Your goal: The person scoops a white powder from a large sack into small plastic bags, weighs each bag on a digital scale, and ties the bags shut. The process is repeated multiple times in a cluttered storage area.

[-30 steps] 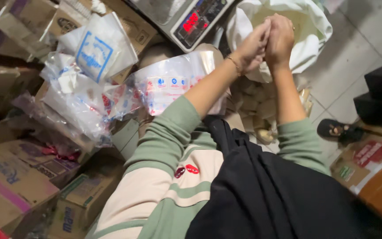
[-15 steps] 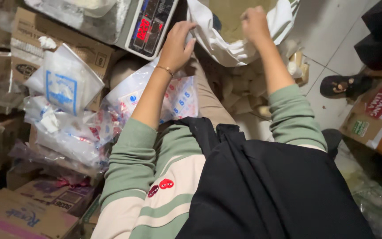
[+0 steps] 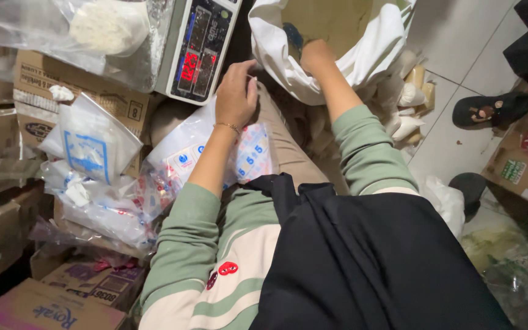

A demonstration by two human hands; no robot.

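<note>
— Crowding the left: cardboard boxes, plastic bags, a digital scale glowing red.

— Left hand curling loosely beside the white sack, grip on nothing. Right hand reaching into the sack, grip hidden. Tiled floor lying at right.

— What surrounded the work area?
— Pale floor tiles lay at right, bearing a dark sandal. Stacked cardboard boxes crowded the left side.
— And the light?
— It was dim and indoor; the boxes sat in shadow.
</note>
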